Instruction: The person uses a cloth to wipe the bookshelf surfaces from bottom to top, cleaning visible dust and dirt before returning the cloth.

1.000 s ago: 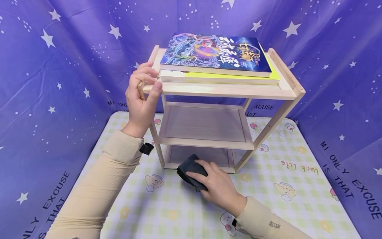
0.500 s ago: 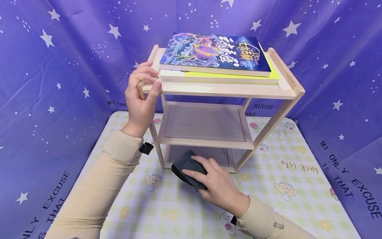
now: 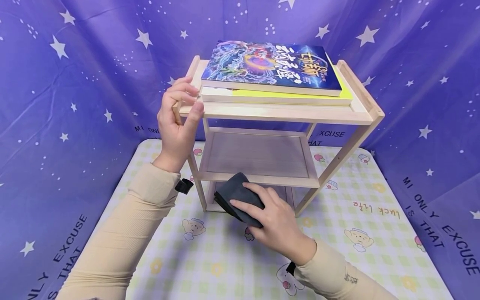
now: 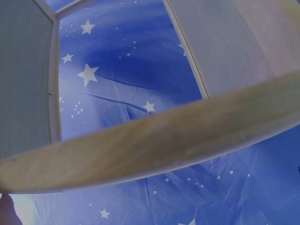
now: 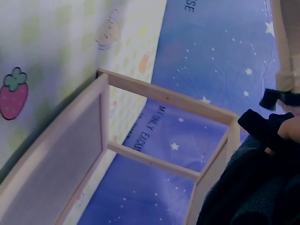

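A pale wooden three-tier shelf (image 3: 258, 153) stands on the table. My left hand (image 3: 177, 125) grips its top left corner, thumb at the front edge and fingers over the end rail. In the left wrist view a shelf leg (image 4: 154, 136) crosses close to the camera. My right hand (image 3: 279, 223) holds a folded dark grey cloth (image 3: 237, 199) in front of the lower tiers, its top corner overlapping the middle tier's front edge. In the right wrist view the cloth (image 5: 248, 187) fills the lower right corner, with part of the hand showing beside it.
A blue illustrated book (image 3: 258, 64) lies on a yellow-and-white book (image 3: 292, 97) on the top tier. The bottom tier (image 3: 283, 192) is partly hidden behind the cloth and right hand. A checked tablecloth (image 3: 180, 266) covers the table, and purple star-print curtains (image 3: 93, 62) surround it.
My right hand has raised the cloth from in front of the bottom tier to the middle tier's front edge. The left hand stays at the shelf's corner.
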{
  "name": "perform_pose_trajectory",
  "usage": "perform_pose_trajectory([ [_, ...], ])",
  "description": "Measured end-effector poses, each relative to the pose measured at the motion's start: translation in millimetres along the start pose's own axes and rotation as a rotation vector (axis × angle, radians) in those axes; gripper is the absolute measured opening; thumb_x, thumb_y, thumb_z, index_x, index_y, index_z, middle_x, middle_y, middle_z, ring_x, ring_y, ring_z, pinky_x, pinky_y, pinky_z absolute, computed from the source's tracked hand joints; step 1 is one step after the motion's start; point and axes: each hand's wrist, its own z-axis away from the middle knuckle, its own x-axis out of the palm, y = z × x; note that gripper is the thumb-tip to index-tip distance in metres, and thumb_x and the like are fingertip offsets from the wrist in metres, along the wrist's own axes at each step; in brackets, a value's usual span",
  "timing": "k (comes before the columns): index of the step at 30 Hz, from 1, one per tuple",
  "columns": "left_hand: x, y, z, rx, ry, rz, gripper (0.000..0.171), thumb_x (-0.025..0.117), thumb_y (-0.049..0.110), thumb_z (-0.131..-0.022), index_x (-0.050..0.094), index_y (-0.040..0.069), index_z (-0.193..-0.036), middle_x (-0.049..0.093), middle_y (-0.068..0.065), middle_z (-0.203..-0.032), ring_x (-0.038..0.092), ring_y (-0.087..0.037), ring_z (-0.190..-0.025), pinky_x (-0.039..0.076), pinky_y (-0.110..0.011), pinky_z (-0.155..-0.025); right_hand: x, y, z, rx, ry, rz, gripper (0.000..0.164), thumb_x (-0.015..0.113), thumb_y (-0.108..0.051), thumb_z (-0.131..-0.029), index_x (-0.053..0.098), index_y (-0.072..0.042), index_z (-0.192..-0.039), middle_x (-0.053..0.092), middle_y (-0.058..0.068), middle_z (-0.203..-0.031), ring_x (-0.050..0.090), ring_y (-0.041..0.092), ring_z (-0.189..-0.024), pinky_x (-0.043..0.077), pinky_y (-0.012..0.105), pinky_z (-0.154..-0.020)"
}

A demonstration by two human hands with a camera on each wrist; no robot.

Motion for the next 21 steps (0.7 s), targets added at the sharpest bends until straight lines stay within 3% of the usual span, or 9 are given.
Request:
perform_pose_trajectory([
  [12,0.2,0.2,-0.6,0.004,0.007,0.006,0.051,0.061,0.038,-0.093,0.050,-0.011,-0.088,0.061,-0.029,-0.100,0.055,-0.038,-0.125,0.038,-0.045,-0.115,-11.7,20.8,-13.7,0.112,0.168,0.039,0.064,0.074,-0.002,-0.060,0.071,-0.024,-0.120,0.058,0.017,-0.134,0.060,0.039,-0.097,0.057,0.049,-0.067],
  [21,-0.2,0.8,-0.1,-0.020,0.005,0.014,0.042,0.062,0.031,-0.090,0.051,-0.010,-0.089,0.060,-0.030,-0.101,0.055,-0.034,-0.127,0.038,-0.044,-0.116,-22.3,34.8,-20.2,0.225,0.192,0.068,0.063,0.074,-0.002,-0.063,0.071,-0.023,-0.122,0.056,0.018,-0.136,0.058,0.043,-0.111,0.055,0.057,-0.074],
])
